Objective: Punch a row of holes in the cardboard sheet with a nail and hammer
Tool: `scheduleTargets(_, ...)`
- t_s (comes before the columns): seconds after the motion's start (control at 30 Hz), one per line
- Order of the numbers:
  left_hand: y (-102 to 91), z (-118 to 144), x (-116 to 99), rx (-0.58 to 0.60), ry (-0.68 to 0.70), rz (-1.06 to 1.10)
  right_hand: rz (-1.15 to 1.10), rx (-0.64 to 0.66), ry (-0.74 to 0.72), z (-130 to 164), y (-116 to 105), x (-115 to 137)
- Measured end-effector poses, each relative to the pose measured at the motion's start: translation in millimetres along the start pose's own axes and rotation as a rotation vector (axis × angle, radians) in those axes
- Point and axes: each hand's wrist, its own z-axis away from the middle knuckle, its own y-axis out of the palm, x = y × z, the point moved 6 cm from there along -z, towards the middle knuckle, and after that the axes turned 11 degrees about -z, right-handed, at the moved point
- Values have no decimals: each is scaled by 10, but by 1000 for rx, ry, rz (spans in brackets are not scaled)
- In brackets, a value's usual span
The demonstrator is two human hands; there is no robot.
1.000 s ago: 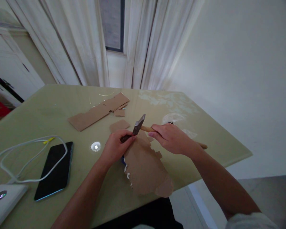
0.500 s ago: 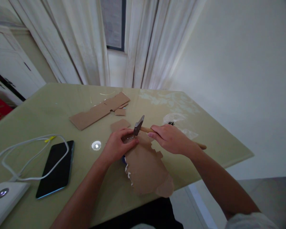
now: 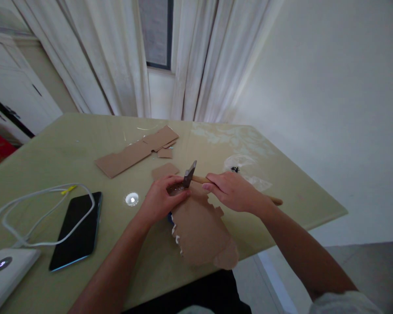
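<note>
My right hand (image 3: 234, 189) is closed round the wooden handle of a hammer (image 3: 189, 174). The hammer's metal head rests on or just above the far end of a torn-edged cardboard piece (image 3: 205, 231), close to my left fingertips. That same end is gripped by my left hand (image 3: 162, 198), thumb on the near side and fingers on the far side. White ragged bits line the cardboard's left edge, and a bit of something blue shows under it. Whatever lies directly beneath the hammer head is too small to make out.
Cardboard strips (image 3: 134, 152) and a small cardboard scrap (image 3: 165, 171) lie beyond my hands. A clear plastic bag (image 3: 245, 163) with small black pieces (image 3: 235, 169) is at right. Leftward are a black phone (image 3: 77, 231), a white cable (image 3: 46, 244) and a white device (image 3: 9, 279).
The hammer head has dropped slightly towards the cardboard, and my right hand has shifted a little with it. My left hand and the cardboard stay almost in place.
</note>
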Motion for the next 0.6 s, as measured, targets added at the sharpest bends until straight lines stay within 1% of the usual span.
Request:
scheduleTargets(0.33,-2,2,16,2,-20,10,-4,12,-5,-20,54,8)
scheduleTargets(0.6,7,3,21,-3,-15,7,-87,6,12,-18,45,-41)
